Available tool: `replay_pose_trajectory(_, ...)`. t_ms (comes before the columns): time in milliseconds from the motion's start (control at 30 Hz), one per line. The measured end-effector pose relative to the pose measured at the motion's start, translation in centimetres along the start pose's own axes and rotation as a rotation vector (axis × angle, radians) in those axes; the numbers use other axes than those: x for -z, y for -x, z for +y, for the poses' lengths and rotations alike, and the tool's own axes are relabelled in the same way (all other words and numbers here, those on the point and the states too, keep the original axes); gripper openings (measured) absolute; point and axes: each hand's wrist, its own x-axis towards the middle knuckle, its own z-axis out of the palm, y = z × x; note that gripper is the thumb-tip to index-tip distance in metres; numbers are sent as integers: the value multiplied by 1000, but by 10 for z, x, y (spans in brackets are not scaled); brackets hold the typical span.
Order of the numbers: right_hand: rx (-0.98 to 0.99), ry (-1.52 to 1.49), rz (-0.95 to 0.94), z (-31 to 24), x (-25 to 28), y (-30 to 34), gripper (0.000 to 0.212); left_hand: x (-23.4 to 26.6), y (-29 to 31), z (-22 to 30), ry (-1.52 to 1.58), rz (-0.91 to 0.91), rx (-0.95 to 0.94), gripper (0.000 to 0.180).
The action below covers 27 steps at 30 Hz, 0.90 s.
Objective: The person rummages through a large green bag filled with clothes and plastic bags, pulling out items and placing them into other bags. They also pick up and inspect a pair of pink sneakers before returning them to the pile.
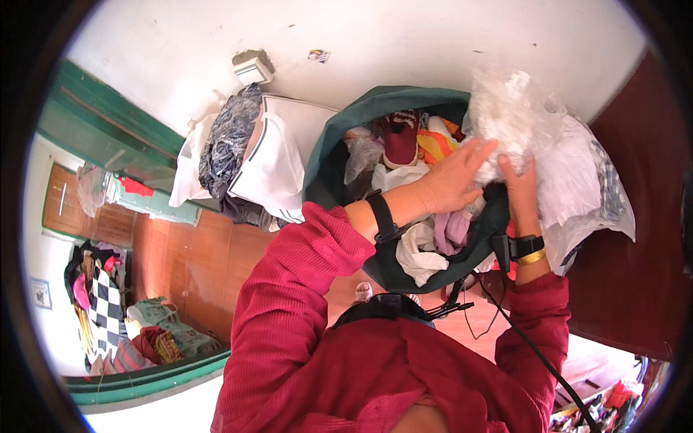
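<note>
A large dark green fabric bag stands open in front of me, full of clothes and small items. In it I see a maroon knitted slipper or shoe, an orange and yellow cloth, a white cloth and a pale purple cloth. A clear plastic bag with white contents lies at the far right rim. My left hand reaches over the opening, fingers stretched out against this plastic bag. My right hand grips its near side between thumb and fingers.
White bags and a dark patterned bundle stand left, against the wall. Another clear bag of pale cloth sits at right by a dark red surface. A black cable runs beside my right arm. Clothes lie piled beyond a green frame.
</note>
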Motion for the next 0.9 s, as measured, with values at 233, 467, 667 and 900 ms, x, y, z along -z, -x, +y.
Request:
replay_pose_trajectory(233,261,258,78,-1,15,-5,45,61,54,-26,-267,-26,217,54)
replay_pose_trajectory(467,596,684,-242,-42,-1,0,52,119,110,-63,-303,-37,360,69)
replay_pose_trajectory(667,694,912,-405,-46,-14,-12,50,113,117,-69,-262,97,373,43)
replay_pose_trajectory(900,538,1091,-358,-9,3,-68,40,134,138,-62,-527,-348,456,29)
